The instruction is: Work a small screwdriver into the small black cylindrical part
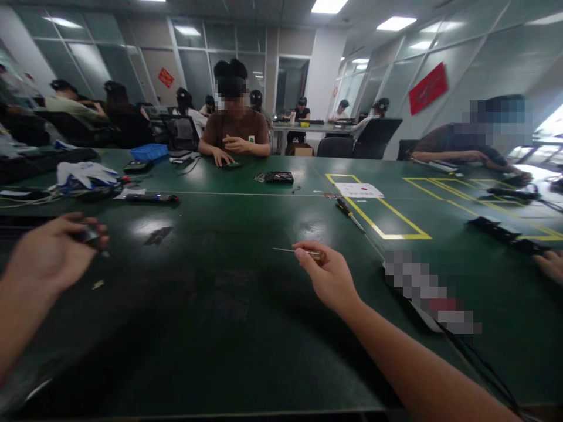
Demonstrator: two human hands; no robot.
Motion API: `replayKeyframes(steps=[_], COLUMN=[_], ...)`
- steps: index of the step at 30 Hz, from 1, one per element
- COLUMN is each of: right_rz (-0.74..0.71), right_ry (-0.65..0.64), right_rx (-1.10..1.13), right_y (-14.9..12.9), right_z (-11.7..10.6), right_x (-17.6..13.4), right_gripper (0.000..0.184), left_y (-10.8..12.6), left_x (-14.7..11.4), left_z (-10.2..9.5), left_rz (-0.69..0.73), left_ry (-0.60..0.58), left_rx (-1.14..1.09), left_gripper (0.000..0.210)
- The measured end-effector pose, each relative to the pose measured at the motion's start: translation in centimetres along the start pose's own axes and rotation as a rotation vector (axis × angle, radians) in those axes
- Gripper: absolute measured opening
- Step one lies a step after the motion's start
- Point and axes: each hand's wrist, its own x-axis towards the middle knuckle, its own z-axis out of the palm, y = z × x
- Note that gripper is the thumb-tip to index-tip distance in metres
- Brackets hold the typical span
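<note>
My right hand is closed around the amber handle of a small screwdriver, held over the middle of the green table. Its thin shaft points left. At the left side, my left hand has its fingers curled around a small dark object with a shiny face; most of it is hidden, so I cannot tell its kind. A small pale scrap lies below that hand. Beyond my right hand rests a longer screwdriver with a black and yellow handle.
White gloves, a dark pen-shaped tool and a blue tray lie at the far left. A black device sits near a co-worker opposite. Yellow tape, a white paper and a blurred-out cabled object are rightward.
</note>
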Motion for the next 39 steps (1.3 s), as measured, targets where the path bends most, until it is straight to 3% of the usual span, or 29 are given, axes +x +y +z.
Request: replayKeyframes(steps=[3,7,9,11,14,20,25,29,39], right_rz=[-0.032,-0.082,-0.1,-0.113,-0.17,-0.34,-0.35,-0.36,-0.408], right_ry=[0.11,0.215,0.263,0.314,0.333,0.212,0.176,0.138,0.159], right_rx=[0.104,0.194,0.193,0.17,0.136,-0.087,-0.197,-0.252,-0.307], right_y=[0.4,0.3,-0.1,-0.6,-1.0,-1.4,-2.0,-2.2,-2.2], right_z=[-0.2,-0.6,-0.8,-0.9,-1.0,-0.8,-0.7,-0.8,-0.8], right_x=[0.2,0.3,0.2,0.0,-0.6,-1.9,-2.1,-2.0,-1.8], right_gripper=[0.024,0.02,0.018,0.016,0.017,0.015,0.014,0.014,0.012], left_y=[-1.4,-2.6,-3.1,-3.7,-4.9,-6.2,-6.4,-6.5,-6.4], left_x=[-3.1,-8.4,-10.4,-11.6,-12.4,-12.9,-13.2,-13.3,-13.1], left_z=[5.2,13.2,15.7,17.1,17.6,17.3,17.3,17.3,17.3], left_rz=[-0.133,-0.067,-0.034,0.014,0.063,0.236,0.114,0.147,0.151], left_ry=[-0.207,-0.638,-0.756,-0.8,-0.85,-0.831,-0.853,-0.88,-0.879], left_rx=[-0.196,-0.181,-0.219,-0.219,-0.212,-0.174,-0.17,-0.14,-0.148], left_gripper=[0.05,0.053,0.052,0.047,0.044,0.042,0.053,0.042,0.043])
